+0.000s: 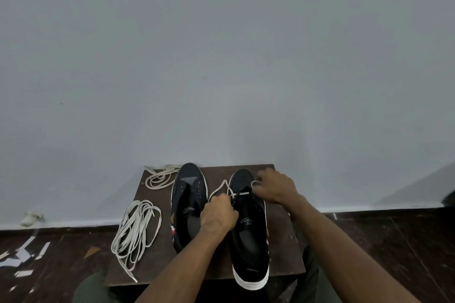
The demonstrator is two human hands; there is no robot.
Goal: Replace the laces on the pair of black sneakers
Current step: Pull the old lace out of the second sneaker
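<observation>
1 head-worn view looks forward and down, near the small table, facing a wall.

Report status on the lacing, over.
Left hand and right hand each pinch the lace at the right shoe's lowest eyelets. Left shoe unlaced. Spare laces lie left. Nothing obstructing.

Two sneakers stand side by side on the table; two lace bundles lie left of them.

Sneakers: black matt cloth, white smooth rubber sole.
Laces: flat off-white woven cloth.
Table: dark brown wood, dull.
Wall: matt pale paint.
</observation>
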